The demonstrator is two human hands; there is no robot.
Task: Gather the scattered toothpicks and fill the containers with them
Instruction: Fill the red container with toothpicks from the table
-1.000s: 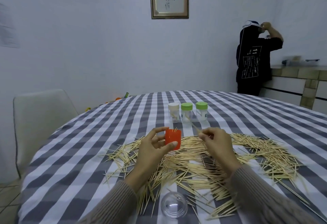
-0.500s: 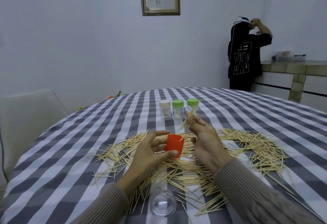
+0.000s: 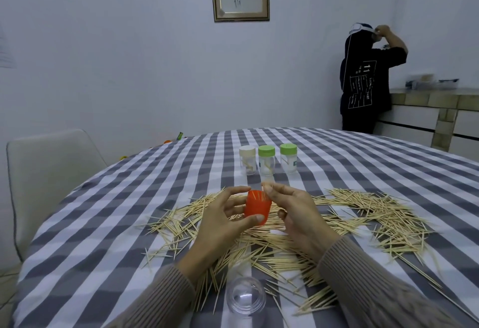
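My left hand point(image 3: 225, 220) grips a small orange container point(image 3: 256, 208) between thumb and fingers, just above the table. My right hand point(image 3: 294, 212) pinches a few toothpicks point(image 3: 265, 189) with fingertips over the orange container's open mouth. A wide heap of scattered toothpicks point(image 3: 357, 216) covers the checked tablecloth point(image 3: 108, 226) around and under both hands. Behind them stand three lidded jars: a cream-lidded one point(image 3: 247, 159) and two green-lidded ones point(image 3: 266, 159) point(image 3: 288, 157), each with some toothpicks inside. A clear plastic dome lid point(image 3: 245, 296) lies near the table's front edge.
A pale chair point(image 3: 49, 169) stands at the table's left. A person in dark clothes point(image 3: 364, 86) stands at the back right by a counter point(image 3: 435, 99). Small coloured items point(image 3: 178, 137) lie at the table's far left edge.
My right hand has moved left and down, bringing its pinched toothpicks from above the jars to the orange container's mouth. My left hand keeps holding the container.
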